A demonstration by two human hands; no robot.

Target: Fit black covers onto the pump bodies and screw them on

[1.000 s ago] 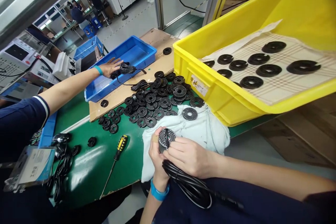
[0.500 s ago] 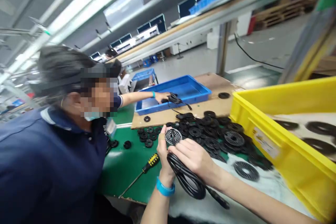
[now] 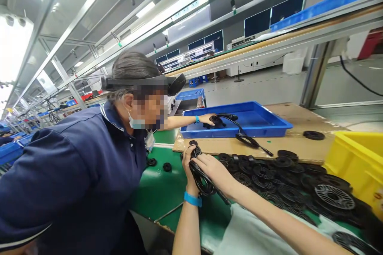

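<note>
My left hand [image 3: 188,165], with a blue wristband below it, is closed around a black slotted disc [image 3: 196,151]. My right hand [image 3: 214,169] is closed on the black coiled cable [image 3: 203,181], pressed close against the disc. The cable's loops hang below my fingers, and one end points down to the right. Part of the disc is hidden by my fingers. On the green mat [image 3: 158,189], a screwdriver shaft [image 3: 169,213] shows left of my wrist; its handle is hidden behind my arm.
A co-worker [image 3: 77,167] leans in from the left, hand [image 3: 206,118] on a black corded part in the blue tray [image 3: 254,132]. Many black discs [image 3: 269,179] are heaped right of my hands. A yellow bin [image 3: 353,167] and pale cloth [image 3: 239,233] lie to the right.
The view has swung left, shifting the bench rightward. My hands still hold the disc and cable. The co-worker's hand, with its corded part, is now over the tray's left part, the cable trailing across its edge.
</note>
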